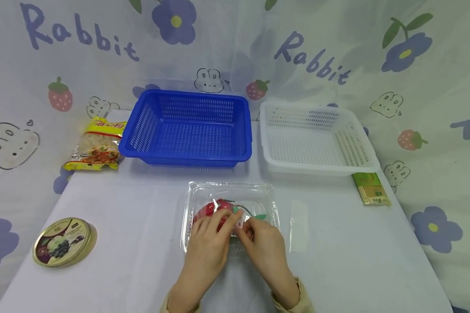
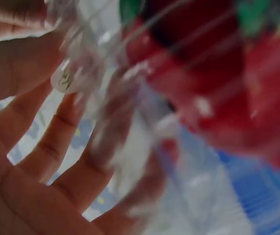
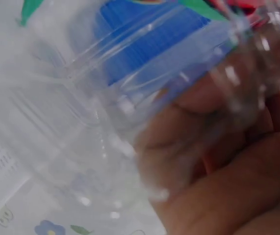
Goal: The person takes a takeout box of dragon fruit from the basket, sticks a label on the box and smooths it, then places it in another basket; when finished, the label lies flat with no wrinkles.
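Near the front middle of the table, a clear plastic box is held by both hands. Its front edge is covered by the left hand and the right hand, whose fingertips meet over the lid at a small white sticker. The fingers of both hands are curled onto the box, though it cannot be told whether the sticker itself is pinched. A red fruit with a green leaf is seen inside the box; through the left wrist view it appears as a blurred red shape behind the clear plastic, with the fingers spread beneath.

Behind the box, a blue basket and a white basket are set side by side. A yellow snack bag lies left of the blue basket, and a green packet lies just in front of the white basket's right corner. A round tin is placed at the left front, and a strip of clear tape lies just right of the box.
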